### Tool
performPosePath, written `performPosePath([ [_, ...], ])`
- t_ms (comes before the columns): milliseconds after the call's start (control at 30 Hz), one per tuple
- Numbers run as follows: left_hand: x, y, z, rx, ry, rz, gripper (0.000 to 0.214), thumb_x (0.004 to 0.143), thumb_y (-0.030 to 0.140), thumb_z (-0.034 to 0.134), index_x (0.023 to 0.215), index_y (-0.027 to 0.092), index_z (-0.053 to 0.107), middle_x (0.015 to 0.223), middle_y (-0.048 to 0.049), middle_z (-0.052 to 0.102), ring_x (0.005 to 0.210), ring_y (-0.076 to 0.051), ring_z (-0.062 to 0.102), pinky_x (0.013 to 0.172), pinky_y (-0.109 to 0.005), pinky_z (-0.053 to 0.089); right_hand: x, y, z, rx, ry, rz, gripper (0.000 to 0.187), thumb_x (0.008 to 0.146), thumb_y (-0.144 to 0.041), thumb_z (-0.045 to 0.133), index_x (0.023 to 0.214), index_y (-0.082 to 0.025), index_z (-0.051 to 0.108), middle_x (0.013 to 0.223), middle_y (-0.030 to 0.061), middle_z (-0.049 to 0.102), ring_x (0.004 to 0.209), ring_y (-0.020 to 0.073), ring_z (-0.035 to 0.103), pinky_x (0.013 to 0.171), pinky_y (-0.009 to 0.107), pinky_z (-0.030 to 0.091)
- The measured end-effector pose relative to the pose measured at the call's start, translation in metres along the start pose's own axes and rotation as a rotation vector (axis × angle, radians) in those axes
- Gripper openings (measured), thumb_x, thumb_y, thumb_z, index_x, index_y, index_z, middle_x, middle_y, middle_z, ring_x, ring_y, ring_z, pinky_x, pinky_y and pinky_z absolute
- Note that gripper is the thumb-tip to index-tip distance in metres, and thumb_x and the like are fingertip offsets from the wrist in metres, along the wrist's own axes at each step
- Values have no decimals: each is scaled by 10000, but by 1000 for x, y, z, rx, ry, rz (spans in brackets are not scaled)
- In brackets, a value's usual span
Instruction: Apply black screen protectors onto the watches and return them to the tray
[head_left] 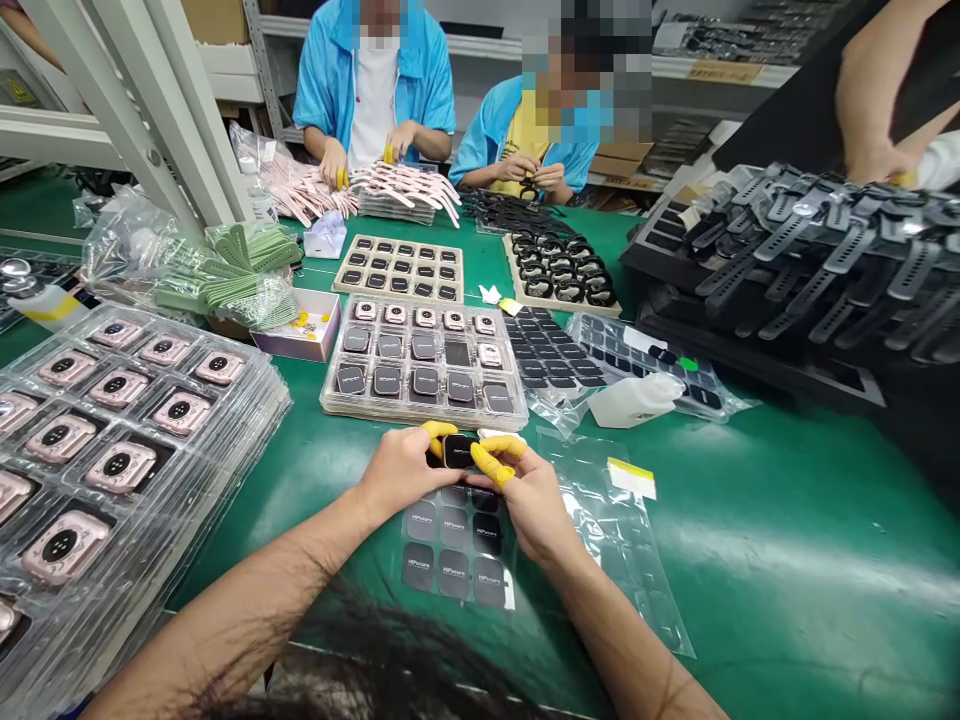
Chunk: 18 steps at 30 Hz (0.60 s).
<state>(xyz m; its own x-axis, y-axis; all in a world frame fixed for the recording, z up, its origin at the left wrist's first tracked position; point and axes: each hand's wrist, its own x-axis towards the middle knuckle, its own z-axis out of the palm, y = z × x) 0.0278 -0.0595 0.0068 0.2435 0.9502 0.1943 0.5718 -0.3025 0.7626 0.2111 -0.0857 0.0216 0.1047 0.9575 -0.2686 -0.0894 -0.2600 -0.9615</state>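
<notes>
My left hand (397, 472) and my right hand (526, 490) meet over the green mat (750, 560), both with yellow finger cots. Between their fingertips they pinch a small black square smartwatch piece with a gold edge (459, 451). Directly below my hands lies a clear sheet of black square pads printed with a logo (456, 548), partly hidden by my right hand. A loose clear plastic bag (611, 530) lies to the right of the sheet. Just ahead stands a clear tray of watch bodies and black pads (424, 365).
A stack of trays holding rose-gold watch bodies (120, 455) fills the left. Pale green straps (247, 262), pink straps (397, 190) and black straps (817, 250) lie around the table. Two co-workers (375, 100) sit opposite, and another person's hand (877, 160) is at top right.
</notes>
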Motion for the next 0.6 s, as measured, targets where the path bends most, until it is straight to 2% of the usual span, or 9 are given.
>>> performPosePath([
  [67, 1, 1, -2, -22, -9, -13, 410, 716, 327, 933, 1088, 198, 817, 919, -26, 851, 821, -212, 800, 812, -297, 636, 1, -2, -2, 30, -6, 20, 546, 562, -654, 983, 851, -259, 741, 936, 43, 748, 907, 263, 731, 749, 412, 666],
  [267, 0, -2, 0, -30, -15, 36, 457, 717, 272, 915, 1156, 203, 806, 959, -26, 858, 830, -203, 803, 833, -291, 637, 3, 2, 1, 20, -56, 50, 577, 530, -674, 990, 810, -251, 714, 828, 36, 744, 801, 260, 743, 723, 422, 661],
  [500, 0, 0, 0, -23, 6, 38, 451, 706, 322, 941, 1126, 214, 817, 898, -11, 845, 786, -189, 786, 771, -267, 622, 4, 2, 6, 75, 14, 71, 605, 454, -634, 1028, 807, -243, 731, 805, 36, 747, 768, 243, 730, 686, 398, 663],
  [600, 0, 1, 0, -23, 8, 29, 465, 703, 324, 945, 1135, 213, 814, 876, -7, 838, 771, -187, 779, 753, -263, 617, 4, 2, 6, 63, 16, 67, 592, 472, -652, 1017, 799, -251, 729, 800, 40, 747, 745, 242, 724, 675, 408, 668],
])
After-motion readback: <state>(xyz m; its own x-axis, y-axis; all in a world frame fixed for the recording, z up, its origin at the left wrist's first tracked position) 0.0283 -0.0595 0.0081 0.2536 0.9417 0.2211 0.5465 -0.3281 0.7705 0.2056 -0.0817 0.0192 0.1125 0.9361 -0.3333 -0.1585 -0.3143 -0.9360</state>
